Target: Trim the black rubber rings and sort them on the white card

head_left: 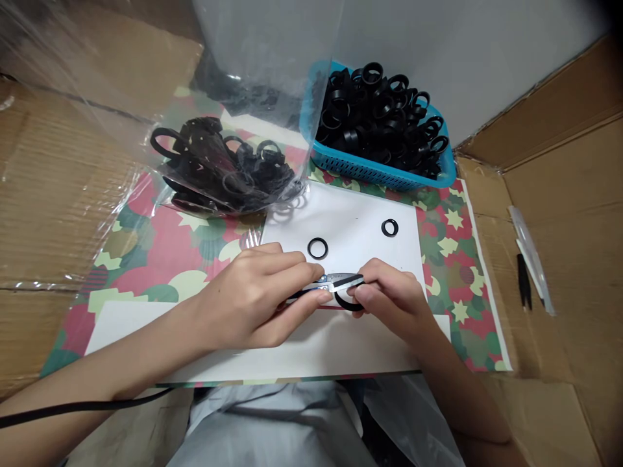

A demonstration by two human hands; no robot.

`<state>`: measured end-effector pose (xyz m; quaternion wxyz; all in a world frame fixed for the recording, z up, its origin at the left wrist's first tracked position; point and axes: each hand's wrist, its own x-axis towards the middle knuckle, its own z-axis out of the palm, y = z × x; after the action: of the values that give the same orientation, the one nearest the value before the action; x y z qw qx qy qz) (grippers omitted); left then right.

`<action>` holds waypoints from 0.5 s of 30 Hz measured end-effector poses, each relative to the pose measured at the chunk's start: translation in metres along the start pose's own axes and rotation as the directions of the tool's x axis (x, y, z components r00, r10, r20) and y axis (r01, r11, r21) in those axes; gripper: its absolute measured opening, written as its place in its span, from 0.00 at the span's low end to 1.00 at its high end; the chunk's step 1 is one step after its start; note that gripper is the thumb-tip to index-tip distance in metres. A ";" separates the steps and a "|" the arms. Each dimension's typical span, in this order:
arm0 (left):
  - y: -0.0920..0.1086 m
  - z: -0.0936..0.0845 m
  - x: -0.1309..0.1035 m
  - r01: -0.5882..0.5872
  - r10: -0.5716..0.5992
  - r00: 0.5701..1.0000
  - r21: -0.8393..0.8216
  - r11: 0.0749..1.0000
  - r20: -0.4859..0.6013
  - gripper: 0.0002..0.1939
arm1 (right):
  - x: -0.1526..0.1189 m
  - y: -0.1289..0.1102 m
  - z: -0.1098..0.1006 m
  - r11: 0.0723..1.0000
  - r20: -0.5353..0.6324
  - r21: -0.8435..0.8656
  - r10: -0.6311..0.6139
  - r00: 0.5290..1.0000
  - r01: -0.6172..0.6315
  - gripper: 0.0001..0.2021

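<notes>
My left hand (265, 292) is closed around a small pair of metal scissors (335, 280), and its palm hides most of the handles. The blades point right and lie against a black rubber ring (349, 305). My right hand (389, 295) pinches that ring between thumb and fingertips at its right side. Whether the blades are cutting into the rim cannot be made out. Two loose black rings lie flat on the white paper (292, 357) beyond my hands: one ring (318, 248) just past my left fingers, another ring (390, 227) farther right.
A blue plastic basket (370, 174) heaped with black rings stands at the back right. Left of it, a clear plastic bag (272, 65) holds more black rings (214, 162). Dark tweezers (524, 279) lie on the cardboard at right. A black cable (87, 407) runs near my left forearm.
</notes>
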<state>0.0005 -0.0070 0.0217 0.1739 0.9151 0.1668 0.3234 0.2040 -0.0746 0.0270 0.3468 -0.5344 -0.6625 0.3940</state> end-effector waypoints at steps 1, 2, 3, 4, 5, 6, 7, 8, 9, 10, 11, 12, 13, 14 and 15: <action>0.000 -0.001 0.000 0.009 -0.009 1.000 -0.013 1.000 -0.005 0.06 | 0.000 0.001 0.000 1.000 0.002 0.002 -0.007 1.000 0.007 0.09; -0.001 -0.002 0.000 0.017 -0.017 1.000 -0.020 1.000 -0.015 0.07 | 0.001 0.001 -0.001 1.000 0.004 0.008 -0.013 1.000 0.013 0.09; -0.002 -0.003 0.001 0.029 -0.029 0.999 -0.020 0.999 -0.026 0.07 | 0.001 0.002 -0.001 1.000 0.006 0.013 -0.014 1.000 0.014 0.08; -0.002 -0.005 0.001 0.040 -0.041 0.998 -0.016 0.999 -0.038 0.07 | 0.001 0.002 -0.002 1.000 0.007 0.019 -0.012 1.000 0.012 0.08; -0.003 -0.007 0.002 0.051 -0.051 0.997 -0.007 0.999 -0.058 0.07 | 0.001 0.002 -0.002 1.000 0.007 0.023 -0.008 1.000 0.008 0.08; -0.004 -0.009 0.002 0.065 -0.065 0.995 0.006 0.998 -0.079 0.06 | 0.001 0.002 -0.002 1.000 0.002 0.023 -0.003 1.000 0.003 0.08; -0.005 -0.010 0.003 0.080 -0.078 0.992 0.019 0.997 -0.097 0.06 | 0.001 0.002 -0.002 1.000 -0.007 0.018 -0.002 1.000 0.002 0.08; -0.006 -0.011 0.003 0.095 -0.091 0.990 0.031 0.995 -0.112 0.06 | 0.001 0.002 -0.002 1.000 -0.019 0.010 -0.009 1.000 0.009 0.09; -0.006 -0.012 0.003 0.107 -0.101 0.987 0.039 0.994 -0.123 0.06 | 0.001 0.001 -0.002 1.000 -0.034 -0.001 -0.022 0.999 0.022 0.09; -0.007 -0.012 0.004 0.110 -0.103 0.986 0.042 0.993 -0.132 0.06 | 0.001 0.001 -0.002 0.999 -0.051 -0.014 -0.041 0.998 0.041 0.08; -0.007 -0.012 0.004 0.108 -0.102 0.986 0.045 0.993 -0.130 0.06 | 0.002 0.001 -0.002 0.998 -0.066 -0.027 -0.061 0.996 0.059 0.08; -0.007 -0.012 0.003 0.099 -0.093 0.989 0.047 0.994 -0.119 0.06 | 0.002 0.001 -0.002 0.996 -0.082 -0.035 -0.082 0.993 0.079 0.08; -0.006 -0.011 0.003 0.084 -0.078 0.991 0.052 0.995 -0.107 0.06 | 0.002 0.001 -0.002 0.995 -0.096 -0.037 -0.099 0.990 0.096 0.08; -0.006 -0.010 0.003 0.067 -0.062 0.994 0.062 0.996 -0.089 0.06 | 0.002 0.001 -0.001 0.994 -0.109 -0.031 -0.111 0.988 0.108 0.08; -0.005 -0.010 0.002 0.050 -0.045 0.996 0.077 0.996 -0.071 0.06 | 0.002 0.001 -0.001 0.993 -0.119 -0.017 -0.114 0.986 0.113 0.08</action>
<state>-0.0050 0.0004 0.0278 0.1396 0.9052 0.2069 0.3440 0.2053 -0.0722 0.0266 0.4050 -0.5200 -0.6720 0.3375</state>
